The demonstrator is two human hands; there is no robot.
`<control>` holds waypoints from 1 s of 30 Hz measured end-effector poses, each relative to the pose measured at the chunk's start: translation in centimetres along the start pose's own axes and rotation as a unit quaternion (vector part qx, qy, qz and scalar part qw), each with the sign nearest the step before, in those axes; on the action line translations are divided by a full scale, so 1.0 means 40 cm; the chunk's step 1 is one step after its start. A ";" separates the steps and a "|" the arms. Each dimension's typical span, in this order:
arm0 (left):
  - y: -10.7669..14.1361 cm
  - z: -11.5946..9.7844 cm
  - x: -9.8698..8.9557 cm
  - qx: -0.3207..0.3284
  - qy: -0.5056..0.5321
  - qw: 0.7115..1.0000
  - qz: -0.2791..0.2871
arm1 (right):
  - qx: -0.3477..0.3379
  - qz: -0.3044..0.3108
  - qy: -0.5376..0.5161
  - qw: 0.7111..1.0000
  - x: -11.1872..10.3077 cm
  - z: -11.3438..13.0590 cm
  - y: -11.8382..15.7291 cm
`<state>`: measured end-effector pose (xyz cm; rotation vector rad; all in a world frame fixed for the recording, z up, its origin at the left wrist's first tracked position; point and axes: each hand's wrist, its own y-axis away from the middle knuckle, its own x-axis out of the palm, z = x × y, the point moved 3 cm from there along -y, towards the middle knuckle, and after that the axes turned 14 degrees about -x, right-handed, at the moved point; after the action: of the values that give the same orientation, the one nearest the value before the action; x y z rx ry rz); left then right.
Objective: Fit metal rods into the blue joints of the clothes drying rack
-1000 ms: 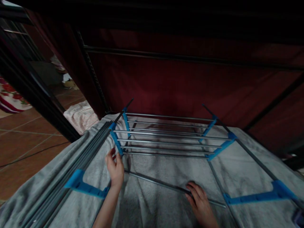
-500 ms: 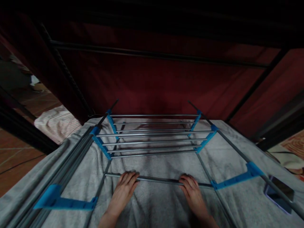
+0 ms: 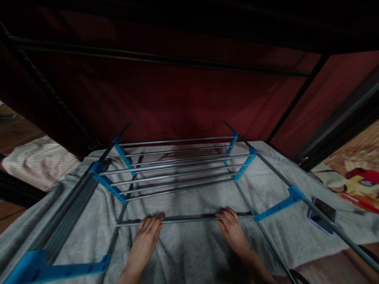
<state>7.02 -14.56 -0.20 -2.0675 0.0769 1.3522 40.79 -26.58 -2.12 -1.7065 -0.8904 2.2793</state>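
Note:
A shelf rack of grey metal tubes with blue plastic brackets stands over a grey blanket. Across the near part of its frame runs a single grey tube. My left hand has its fingers curled over this tube left of the middle. Farther right, my right hand grips the same tube. The tube's right end meets the inner end of a blue bracket. Its left end lies at the left side pole, farther back than the near left blue bracket. My thumbs are mostly hidden.
Several loose grey tubes lie bundled along the left side. A phone rests on the blanket at the right, partly behind a side pole. Dark red fabric on a black frame rises behind the rack. A striped cloth lies far left.
The view has turned and tilted, so the rack now appears farther left and slanted. Both hands stay on the tube, whose right end remains at the blue bracket.

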 end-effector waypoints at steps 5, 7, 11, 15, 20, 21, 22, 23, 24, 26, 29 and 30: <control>0.016 -0.002 -0.007 0.012 -0.018 1.000 -0.007 | 0.012 -0.004 0.008 1.000 -0.021 0.017 0.003; 0.029 -0.002 -0.009 0.015 -0.024 1.000 -0.013 | 0.016 0.000 0.012 1.000 -0.027 0.022 0.006; 0.057 -0.004 -0.013 0.020 -0.034 0.999 -0.014 | 0.016 0.005 0.016 1.000 -0.037 0.032 0.013; 0.078 -0.010 -0.021 0.016 -0.039 0.999 -0.014 | 0.015 0.010 0.027 0.999 -0.046 0.040 0.021; 0.090 -0.020 -0.037 0.001 -0.035 0.999 0.003 | 0.017 0.028 0.017 0.999 -0.055 0.046 0.027; 0.092 -0.022 -0.040 0.000 -0.033 0.999 0.006 | 0.017 0.029 0.014 0.999 -0.056 0.046 0.028; 0.095 -0.023 -0.043 0.000 -0.031 0.999 0.007 | 0.019 0.028 0.011 0.999 -0.057 0.046 0.030; 0.098 -0.024 -0.045 0.002 -0.028 1.000 0.006 | 0.020 0.026 0.011 0.999 -0.058 0.046 0.031; 0.102 -0.025 -0.045 0.004 -0.025 1.000 0.006 | 0.021 0.024 0.010 0.999 -0.058 0.046 0.033; 0.111 -0.026 -0.043 0.001 -0.018 1.000 0.008 | 0.021 0.023 0.007 0.999 -0.058 0.046 0.037; 0.123 -0.028 -0.035 -0.013 -0.007 1.000 0.017 | 0.021 0.027 0.004 0.999 -0.058 0.045 0.044; 0.126 -0.029 -0.033 -0.018 -0.004 1.000 0.020 | 0.021 0.028 0.004 0.999 -0.059 0.045 0.046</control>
<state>5.37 -19.51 -1.28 -2.1011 0.0919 1.3950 40.33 -29.79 -0.88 -1.7436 -0.7963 2.3078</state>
